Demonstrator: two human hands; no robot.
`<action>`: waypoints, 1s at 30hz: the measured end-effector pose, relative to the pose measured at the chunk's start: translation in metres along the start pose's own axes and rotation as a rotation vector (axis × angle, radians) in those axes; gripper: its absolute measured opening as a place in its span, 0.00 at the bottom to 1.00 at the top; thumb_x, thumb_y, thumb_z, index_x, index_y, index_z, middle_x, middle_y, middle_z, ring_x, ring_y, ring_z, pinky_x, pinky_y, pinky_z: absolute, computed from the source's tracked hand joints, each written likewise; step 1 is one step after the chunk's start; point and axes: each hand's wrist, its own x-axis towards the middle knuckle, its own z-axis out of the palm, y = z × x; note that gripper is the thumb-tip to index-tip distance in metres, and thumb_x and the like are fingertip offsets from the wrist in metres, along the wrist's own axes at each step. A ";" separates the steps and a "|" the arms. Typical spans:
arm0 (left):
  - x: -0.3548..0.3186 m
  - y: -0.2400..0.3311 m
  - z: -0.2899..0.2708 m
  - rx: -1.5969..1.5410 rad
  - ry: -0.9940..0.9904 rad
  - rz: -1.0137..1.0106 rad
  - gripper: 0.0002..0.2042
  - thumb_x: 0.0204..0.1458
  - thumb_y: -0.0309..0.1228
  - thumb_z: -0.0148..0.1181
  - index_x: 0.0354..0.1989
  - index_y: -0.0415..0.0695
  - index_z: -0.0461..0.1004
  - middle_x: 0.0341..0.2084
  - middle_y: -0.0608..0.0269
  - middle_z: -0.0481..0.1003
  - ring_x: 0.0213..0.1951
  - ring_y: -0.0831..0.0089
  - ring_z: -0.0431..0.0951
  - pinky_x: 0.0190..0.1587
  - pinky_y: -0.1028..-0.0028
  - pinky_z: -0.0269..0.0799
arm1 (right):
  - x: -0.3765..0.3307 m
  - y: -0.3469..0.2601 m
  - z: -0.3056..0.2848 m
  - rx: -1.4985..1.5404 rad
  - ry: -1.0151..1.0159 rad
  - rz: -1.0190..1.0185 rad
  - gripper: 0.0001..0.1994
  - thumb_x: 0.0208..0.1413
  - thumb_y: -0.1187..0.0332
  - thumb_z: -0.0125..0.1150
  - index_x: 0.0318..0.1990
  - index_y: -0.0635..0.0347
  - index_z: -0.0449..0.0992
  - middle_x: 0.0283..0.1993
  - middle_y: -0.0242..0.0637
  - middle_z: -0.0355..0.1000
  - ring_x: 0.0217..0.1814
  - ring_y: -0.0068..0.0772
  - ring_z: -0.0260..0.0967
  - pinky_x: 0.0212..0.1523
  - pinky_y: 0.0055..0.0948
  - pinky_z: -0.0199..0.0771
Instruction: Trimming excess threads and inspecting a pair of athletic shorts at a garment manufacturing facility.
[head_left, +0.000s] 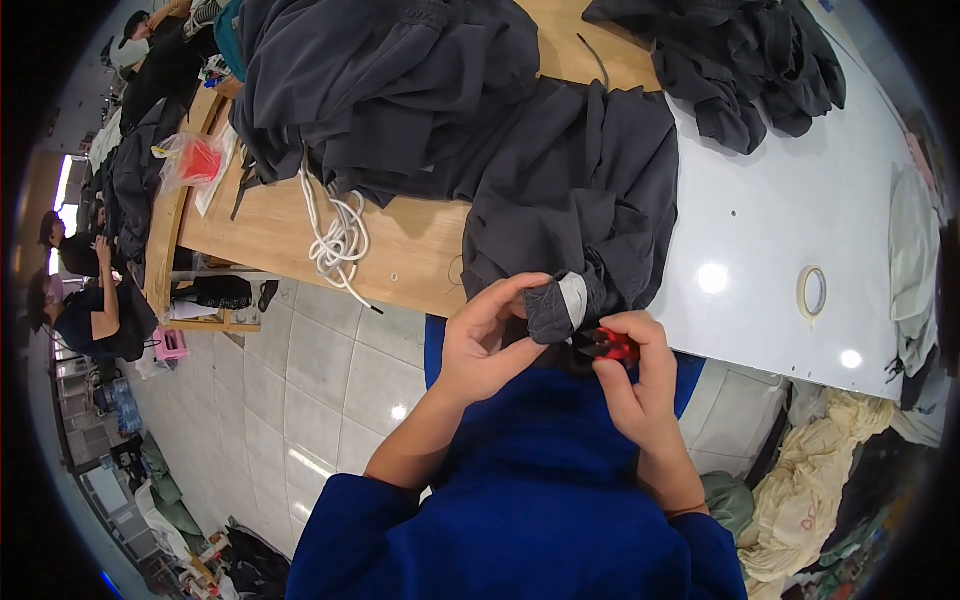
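My left hand (482, 350) pinches the gathered, elastic-looking edge of a dark grey garment (570, 220), with a pale strip showing on the inside of the fold. In my right hand (642, 385) is a pair of small red and black thread snips (618, 346), their dark tips pointing left at the gathered edge. Whether the tips touch the cloth I cannot tell. The rest of the garment lies across the table's front edge and runs back to a large pile of the same dark cloth (390, 90).
A bundle of white cord (340, 240) hangs over the wooden table's (415, 250) front edge. On the white tabletop (750, 250) at right lie a tape roll (811, 291) and more dark garments (740, 70). Cream cloth (800, 490) is heaped at lower right. Other people work at far left.
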 end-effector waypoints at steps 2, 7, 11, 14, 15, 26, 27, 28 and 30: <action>-0.002 0.000 0.000 -0.016 -0.021 -0.005 0.26 0.43 0.15 0.61 0.55 0.33 0.65 0.42 0.61 0.71 0.43 0.76 0.73 0.48 0.77 0.67 | 0.004 0.000 0.003 -0.100 0.049 -0.075 0.18 0.41 0.75 0.67 0.42 0.63 0.72 0.34 0.40 0.71 0.32 0.35 0.68 0.33 0.26 0.67; -0.002 0.001 -0.001 -0.032 -0.063 0.008 0.26 0.43 0.16 0.62 0.54 0.33 0.65 0.42 0.61 0.72 0.42 0.76 0.73 0.48 0.77 0.67 | 0.010 -0.005 0.005 -0.340 0.141 -0.222 0.16 0.35 0.71 0.71 0.37 0.60 0.78 0.30 0.35 0.73 0.29 0.34 0.67 0.29 0.26 0.66; -0.004 0.001 -0.004 -0.027 -0.082 0.012 0.26 0.43 0.16 0.63 0.54 0.33 0.65 0.42 0.60 0.72 0.42 0.76 0.73 0.48 0.77 0.67 | 0.013 -0.007 0.004 -0.377 0.153 -0.243 0.15 0.34 0.70 0.71 0.35 0.59 0.79 0.30 0.34 0.72 0.27 0.31 0.65 0.26 0.25 0.64; -0.004 0.003 -0.003 -0.061 -0.082 -0.006 0.26 0.43 0.17 0.63 0.54 0.34 0.65 0.42 0.60 0.72 0.43 0.77 0.72 0.48 0.77 0.67 | 0.013 -0.005 0.003 -0.374 0.151 -0.277 0.15 0.34 0.70 0.72 0.35 0.59 0.79 0.29 0.33 0.72 0.26 0.31 0.64 0.26 0.24 0.63; -0.004 0.004 -0.002 -0.064 -0.080 -0.022 0.26 0.43 0.17 0.63 0.54 0.34 0.65 0.42 0.60 0.72 0.42 0.77 0.72 0.48 0.77 0.67 | 0.013 -0.004 0.003 -0.376 0.151 -0.298 0.15 0.34 0.70 0.72 0.35 0.59 0.79 0.29 0.32 0.72 0.26 0.30 0.64 0.25 0.24 0.63; -0.003 0.004 -0.004 -0.113 -0.102 -0.087 0.26 0.43 0.18 0.63 0.54 0.35 0.66 0.42 0.60 0.73 0.42 0.78 0.72 0.49 0.77 0.67 | 0.016 -0.004 0.002 -0.348 0.156 -0.309 0.15 0.33 0.70 0.72 0.34 0.59 0.79 0.29 0.32 0.73 0.27 0.30 0.64 0.26 0.24 0.63; -0.002 0.003 -0.003 -0.109 -0.102 -0.070 0.26 0.43 0.17 0.63 0.54 0.35 0.66 0.42 0.61 0.73 0.42 0.78 0.73 0.48 0.78 0.67 | 0.016 -0.005 0.002 -0.342 0.153 -0.300 0.15 0.33 0.70 0.72 0.34 0.59 0.79 0.29 0.32 0.73 0.27 0.29 0.65 0.26 0.24 0.63; -0.001 0.003 -0.003 -0.104 -0.102 -0.053 0.25 0.43 0.17 0.63 0.54 0.35 0.66 0.42 0.61 0.73 0.41 0.78 0.73 0.48 0.78 0.67 | 0.017 -0.006 0.002 -0.342 0.153 -0.300 0.15 0.33 0.70 0.72 0.34 0.59 0.79 0.29 0.32 0.73 0.27 0.29 0.65 0.26 0.24 0.63; -0.002 0.003 -0.003 -0.087 -0.103 -0.068 0.25 0.43 0.17 0.62 0.54 0.35 0.66 0.42 0.61 0.72 0.41 0.79 0.73 0.47 0.78 0.68 | 0.019 -0.007 0.001 -0.354 0.130 -0.302 0.16 0.33 0.70 0.72 0.34 0.58 0.79 0.29 0.32 0.73 0.27 0.29 0.65 0.26 0.24 0.63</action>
